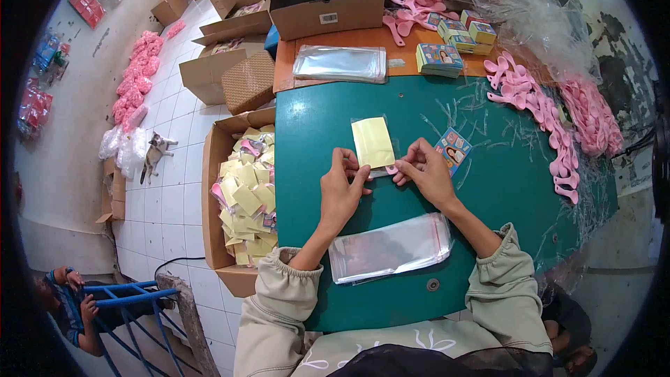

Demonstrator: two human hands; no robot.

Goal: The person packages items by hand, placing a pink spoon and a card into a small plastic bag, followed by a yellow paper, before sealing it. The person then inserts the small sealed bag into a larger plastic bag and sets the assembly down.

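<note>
A pale yellow card (373, 142) sits in a small clear plastic bag, lying over the green tabletop (321, 119). My left hand (341, 188) pinches the lower left corner of this bag between thumb and fingers. At its lower right, my right hand (426, 173) has its fingertips closed on the bag's edge. Part of a pink spoon (391, 169) shows between the two hands; the rest of it is hidden. A printed blue card (453, 149) lies just beyond my right hand. Closer to my body is a stack of clear plastic bags (391, 248).
Pink spoons (537, 108) lie in a long row at the right, among plastic scraps. Another stack of clear bags (340, 63) and printed card stacks (440, 60) are at the back. A cardboard box (213, 167) of packed yellow cards adjoins the table's left side; a cat (158, 153) is beyond.
</note>
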